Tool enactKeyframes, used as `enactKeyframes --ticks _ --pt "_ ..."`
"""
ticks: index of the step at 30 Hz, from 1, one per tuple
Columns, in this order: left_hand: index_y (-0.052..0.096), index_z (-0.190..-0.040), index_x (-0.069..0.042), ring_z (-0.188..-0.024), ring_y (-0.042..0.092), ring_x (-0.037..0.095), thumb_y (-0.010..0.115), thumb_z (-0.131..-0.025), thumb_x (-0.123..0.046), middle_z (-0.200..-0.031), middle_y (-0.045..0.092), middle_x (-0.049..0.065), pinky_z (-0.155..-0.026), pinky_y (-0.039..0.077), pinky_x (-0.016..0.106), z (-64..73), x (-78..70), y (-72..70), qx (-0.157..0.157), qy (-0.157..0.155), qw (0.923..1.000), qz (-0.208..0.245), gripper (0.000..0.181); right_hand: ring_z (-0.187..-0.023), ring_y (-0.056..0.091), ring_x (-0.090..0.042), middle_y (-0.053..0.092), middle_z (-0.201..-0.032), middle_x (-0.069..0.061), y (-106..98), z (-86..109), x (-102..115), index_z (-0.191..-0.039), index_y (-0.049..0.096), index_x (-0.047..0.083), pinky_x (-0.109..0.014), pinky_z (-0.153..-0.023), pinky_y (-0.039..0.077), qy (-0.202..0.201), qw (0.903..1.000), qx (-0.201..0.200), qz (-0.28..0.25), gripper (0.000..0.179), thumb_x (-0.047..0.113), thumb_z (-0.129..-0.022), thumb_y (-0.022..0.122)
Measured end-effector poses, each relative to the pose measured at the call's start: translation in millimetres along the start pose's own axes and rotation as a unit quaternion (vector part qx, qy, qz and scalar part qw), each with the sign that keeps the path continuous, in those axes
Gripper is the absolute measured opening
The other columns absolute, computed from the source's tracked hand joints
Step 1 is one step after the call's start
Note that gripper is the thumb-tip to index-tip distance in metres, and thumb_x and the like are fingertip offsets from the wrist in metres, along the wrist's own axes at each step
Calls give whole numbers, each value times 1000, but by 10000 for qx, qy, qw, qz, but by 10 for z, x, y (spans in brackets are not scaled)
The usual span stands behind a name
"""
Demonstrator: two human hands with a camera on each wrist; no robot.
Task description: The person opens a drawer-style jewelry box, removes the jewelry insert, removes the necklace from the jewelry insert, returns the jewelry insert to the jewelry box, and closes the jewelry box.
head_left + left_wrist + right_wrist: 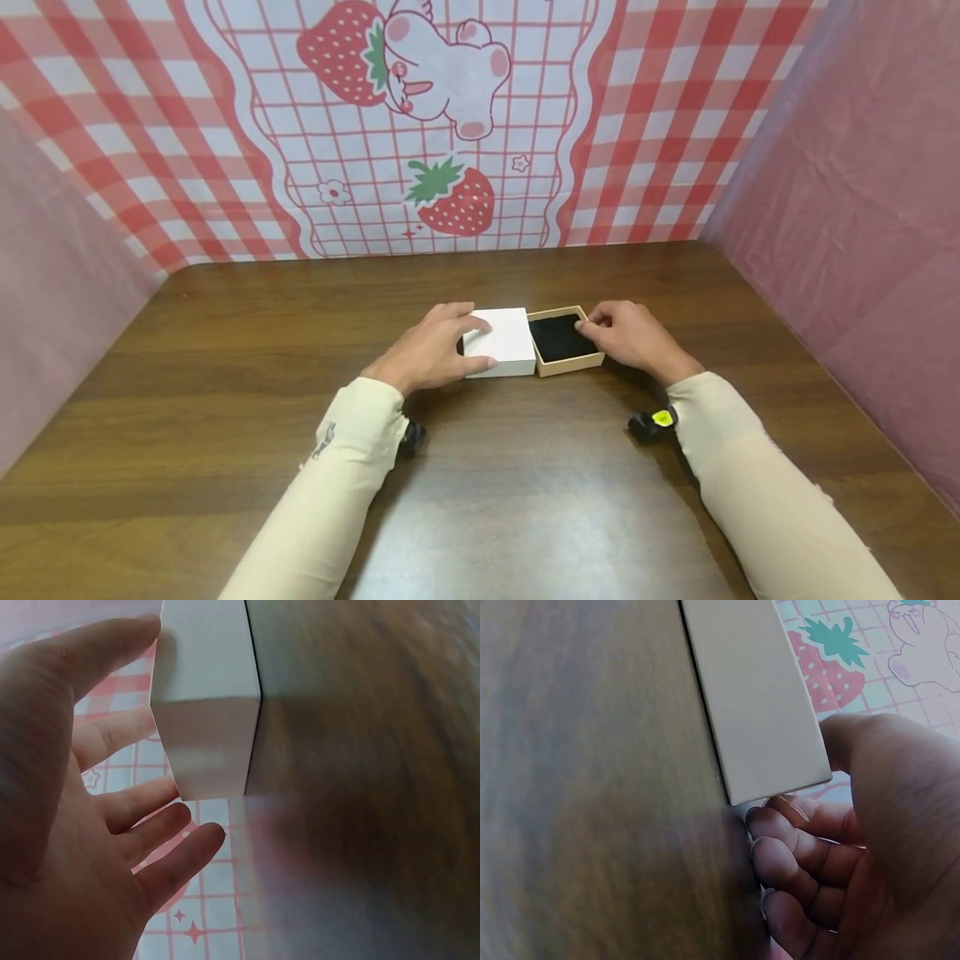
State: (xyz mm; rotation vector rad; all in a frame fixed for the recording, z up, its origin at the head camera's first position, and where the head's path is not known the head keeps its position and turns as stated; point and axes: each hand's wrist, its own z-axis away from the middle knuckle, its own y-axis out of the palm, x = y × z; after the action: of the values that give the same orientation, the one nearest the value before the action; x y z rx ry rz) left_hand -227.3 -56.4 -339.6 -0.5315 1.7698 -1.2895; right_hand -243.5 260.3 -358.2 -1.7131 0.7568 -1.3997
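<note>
A white box lid [504, 337] lies top side up on the table, its right edge against an open tan cardboard box [572, 365]. Inside the tan box lies a black pad [558, 337]. My left hand [437, 348] rests on the lid's left part, thumb at the front edge and index finger on top. In the left wrist view its fingers [180, 859] are spread and fairly straight beside the white side wall. With my right hand [633, 335] I pinch the tan box's right wall, thumb over the rim. The other fingers [780, 862] curl beneath its end in the right wrist view.
The brown wooden table [480, 483] extends around both box parts. Behind it hangs a red-and-white checked cloth [660, 125] with strawberries. Pink cloth [847, 208] closes off the sides. A black wrist device [648, 425] sits at each cuff.
</note>
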Motion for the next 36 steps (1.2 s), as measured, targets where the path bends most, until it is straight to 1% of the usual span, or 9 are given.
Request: enactKeyframes --ticks 5,8,11,13,21,29,36 --pt "63 -136 -20 -144 32 30 73 -89 -46 -156 39 15 -113 34 47 -6 12 9 70 21 10000 0 54 -80 58 -24 67 -87 -7 -15 7 24 -100 73 4 -37 -70 46 88 9998 -138 132 31 33 -98 60" --pt "62 -137 -20 -144 32 30 74 -89 -44 -156 38 16 -114 33 46 -10 19 22 76 65 9999 -21 55 -80 59 -24 68 -88 -7 -28 17 35 -100 73 6 -38 -70 46 235 9990 -285 233 30 32 -96 59" --pt "62 -137 -20 -143 32 31 75 -88 -43 -156 38 17 -114 32 46 -11 25 34 74 111 9999 -39 56 -80 59 -25 68 -88 -7 -41 31 44 -99 73 7 -39 -68 47 387 9982 -341 291 29 31 -95 58" --pt "62 -137 -20 -143 33 31 76 -88 -43 -156 38 17 -114 32 46 -8 29 37 69 123 9999 -37 56 -79 58 -25 68 -88 -7 -44 34 52 -99 73 7 -39 -68 47 420 9981 -342 302 29 31 -95 57" --pt "60 -138 -22 -144 32 30 76 -88 -43 -157 37 15 -114 33 47 -10 33 40 129 39 9999 -13 57 -79 58 -25 67 -88 -7 -42 36 81 -99 73 7 -38 -66 46 455 9983 -281 224 28 30 -96 56" --pt "60 -140 -22 -144 32 30 76 -89 -42 -157 36 15 -114 33 47 -9 22 32 167 -39 9999 -6 57 -80 59 -25 68 -87 -6 -36 32 84 -97 74 7 -40 -69 47 349 9983 -390 246 28 29 -96 56" --pt "59 -140 -22 -144 32 30 75 -89 -42 -158 35 14 -114 33 47 -9 22 31 193 -92 9998 28 58 -78 59 -24 67 -85 -6 -28 32 88 -95 73 7 -38 -68 46 330 9986 -383 178 27 27 -96 56"
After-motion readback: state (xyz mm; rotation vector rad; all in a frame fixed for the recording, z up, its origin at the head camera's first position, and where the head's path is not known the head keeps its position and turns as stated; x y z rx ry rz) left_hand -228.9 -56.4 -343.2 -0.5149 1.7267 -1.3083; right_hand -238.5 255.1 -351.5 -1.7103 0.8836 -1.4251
